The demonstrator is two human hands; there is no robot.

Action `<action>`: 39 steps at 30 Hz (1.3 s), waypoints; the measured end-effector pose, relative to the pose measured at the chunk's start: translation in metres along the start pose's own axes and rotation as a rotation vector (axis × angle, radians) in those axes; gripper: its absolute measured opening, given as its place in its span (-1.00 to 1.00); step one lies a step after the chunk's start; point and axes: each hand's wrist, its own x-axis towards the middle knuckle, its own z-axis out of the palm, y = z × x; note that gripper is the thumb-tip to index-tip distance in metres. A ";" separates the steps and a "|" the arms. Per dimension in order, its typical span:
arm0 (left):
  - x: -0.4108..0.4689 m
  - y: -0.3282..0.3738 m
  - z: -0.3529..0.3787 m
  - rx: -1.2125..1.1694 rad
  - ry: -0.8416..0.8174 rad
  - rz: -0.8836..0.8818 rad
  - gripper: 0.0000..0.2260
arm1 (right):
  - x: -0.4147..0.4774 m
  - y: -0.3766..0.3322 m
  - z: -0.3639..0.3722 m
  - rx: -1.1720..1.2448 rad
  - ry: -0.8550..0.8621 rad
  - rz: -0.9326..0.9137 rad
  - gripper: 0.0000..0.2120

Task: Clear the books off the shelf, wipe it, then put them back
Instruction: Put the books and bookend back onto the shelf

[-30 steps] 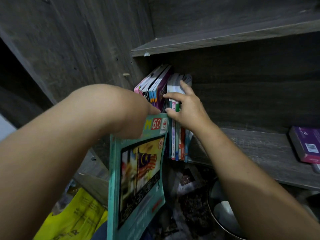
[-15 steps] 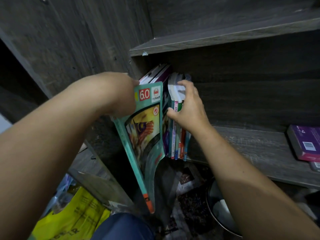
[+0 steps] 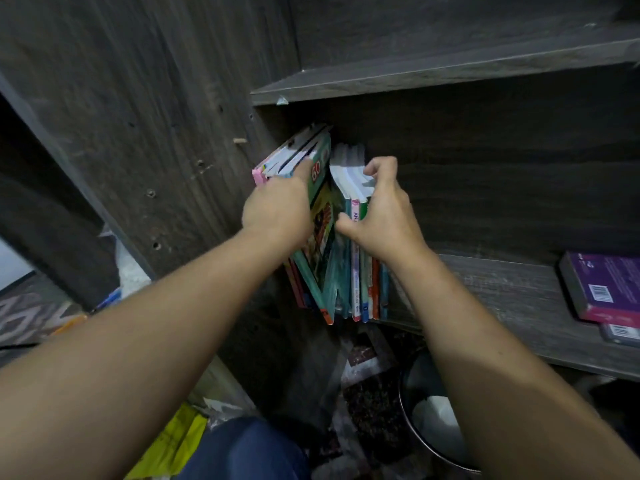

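Where the shelf [image 3: 502, 299] meets the side panel [image 3: 156, 133] at its 9 o'clock end, the books stand in two lots, with the upper board [image 3: 450, 71] overhanging at 12 o'clock. Below the shelf edge a metal pot [image 3: 433, 420] sits at 5 o'clock and a yellow bag [image 3: 169, 441] lies at 7 o'clock. Neither obstructs.

Leaning group [image 3: 277, 164]: tilted, tops toward the panel at 10 o'clock.

Upright row [image 3: 363, 278]: spines facing out, just to 3 o'clock of the leaning group. The two lots are apart at the top and close at the foot, forming a wedge.

Teal book [image 3: 320, 251]: in that wedge, laid against the leaning group. Its long axis runs 12 to 6 o'clock, and its foot is at the shelf's front edge. Judged not fully seated; it has further to go toward 12 o'clock.

Purple book [image 3: 602, 285]: flat on the shelf, well apart at 3 o'clock, on top of another flat item. No interference.

Left hand [image 3: 277, 209]: the nearer to the teal book, grip closed on its upper outer corner, one finger along the page tops. The thumb is hidden.

Right hand [image 3: 384, 216]: grip closed on the upright row, fingers curled over the tops and thumb on the spines, holding the row toward 3 o'clock.

Risk noted: released early, the row could tip and pinch the teal book.
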 end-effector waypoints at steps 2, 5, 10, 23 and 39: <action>-0.003 -0.010 0.023 0.021 0.108 0.075 -0.47 | -0.002 0.003 0.003 0.056 -0.039 -0.019 -0.20; -0.011 -0.036 0.043 0.119 0.445 0.266 -0.53 | -0.007 0.018 0.009 0.282 -0.253 0.070 0.22; -0.019 -0.054 0.023 0.350 0.233 0.376 -0.02 | -0.015 0.035 0.011 -0.052 -0.579 0.202 0.20; 0.007 -0.038 0.023 0.421 0.251 0.285 -0.11 | -0.023 0.028 0.048 -0.263 -0.328 0.042 0.35; -0.025 -0.031 0.053 0.423 0.308 0.023 -0.16 | -0.001 0.010 -0.002 -0.329 -0.520 0.166 0.12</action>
